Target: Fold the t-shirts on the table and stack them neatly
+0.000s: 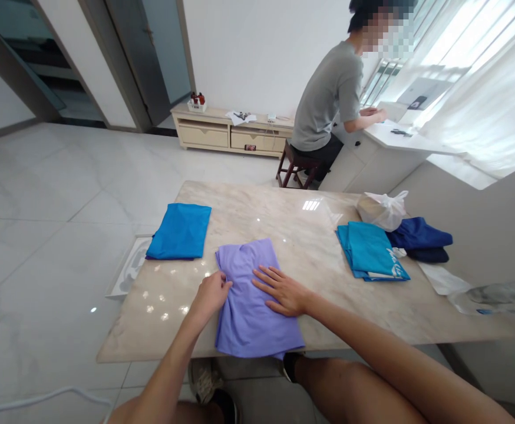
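Left hand (208,296) pinching gathered edge of lilac T-shirt (251,312), right hand (281,290) spread flat on it. Lilac shirt half-folded; blue shirt (178,231) and teal shirt (370,250) lie folded.

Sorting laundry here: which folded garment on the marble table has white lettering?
The teal garment on the right, lettering along its near corner. The blue one on the left and the lilac one in the middle show none.

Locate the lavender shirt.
In the head view, the lavender shirt lies at the near edge of the marble table, under the left hand and right hand, a folded blue shirt to its left.
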Demonstrator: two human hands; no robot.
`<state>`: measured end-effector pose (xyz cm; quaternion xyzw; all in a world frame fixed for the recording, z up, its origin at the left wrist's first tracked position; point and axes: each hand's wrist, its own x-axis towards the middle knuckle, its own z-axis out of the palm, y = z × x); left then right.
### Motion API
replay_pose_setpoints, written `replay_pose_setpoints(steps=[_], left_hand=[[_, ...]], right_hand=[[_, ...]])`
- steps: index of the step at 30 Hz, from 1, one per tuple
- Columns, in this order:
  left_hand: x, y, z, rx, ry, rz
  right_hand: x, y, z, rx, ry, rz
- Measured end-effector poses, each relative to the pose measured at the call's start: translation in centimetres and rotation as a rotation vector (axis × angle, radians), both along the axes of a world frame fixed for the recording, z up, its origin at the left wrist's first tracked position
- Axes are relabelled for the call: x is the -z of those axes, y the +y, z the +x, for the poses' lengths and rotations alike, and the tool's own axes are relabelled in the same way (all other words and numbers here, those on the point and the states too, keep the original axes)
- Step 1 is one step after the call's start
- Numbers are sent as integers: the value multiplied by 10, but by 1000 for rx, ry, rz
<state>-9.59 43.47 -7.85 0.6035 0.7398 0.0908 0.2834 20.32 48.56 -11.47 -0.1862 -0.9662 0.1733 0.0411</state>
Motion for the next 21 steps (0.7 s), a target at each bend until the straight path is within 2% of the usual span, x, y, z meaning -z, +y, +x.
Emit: replay_pose_setpoints(steps=[1, 3, 6, 9, 11, 13, 18, 21], left_hand=[[3, 4, -1, -16, -30, 14], [8, 8, -3, -58, -66, 53], [11, 10, -2, -167, -204, 61], [9, 6, -1, -331, -456, 9], [7, 2, 1, -398, -545, -12], [4, -4, 2, -417, -569, -30], [-1, -16, 8, -414, -672, -115], [1, -14, 7, -436, -760, -61]], right_hand=[[-5, 3, 0, -7, -4, -1], [-16, 7, 0, 105, 5, 9], [-31, 8, 5, 504, 82, -55], [-36, 7, 9, 969, 167, -356], [-36, 4, 9, 1172, 189, -551], [-35, 1, 6, 1245, 197, -671], [-37, -2, -4, 1277, 215, -878], [-41, 2, -8, 1265, 218, -960]])
